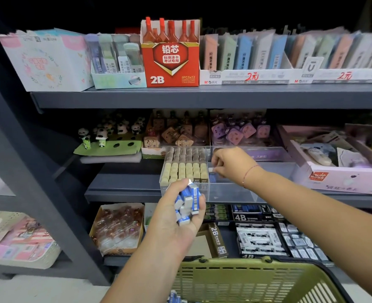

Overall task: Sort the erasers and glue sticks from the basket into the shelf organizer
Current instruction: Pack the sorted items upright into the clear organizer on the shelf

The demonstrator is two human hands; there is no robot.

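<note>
My left hand (176,213) grips a bunch of several blue-and-white erasers (187,204) in front of the middle shelf. My right hand (228,164) reaches into the clear shelf organizer (257,189) and pinches one blue-and-white eraser (212,174), standing it in the right-hand compartment against the divider. The organizer's left compartment holds rows of beige and brown-capped erasers (185,167). The green basket (246,283) hangs low in front of me, and more blue erasers (175,298) show at its left edge.
The dark shelf unit carries boxed stationery: a red 2B lead box (170,55) above, panda figures (106,136) at the middle left, a pink carton (342,169) to the organizer's right, 4B and 2B eraser boxes (261,235) below. A cream basket (16,239) sits at far left.
</note>
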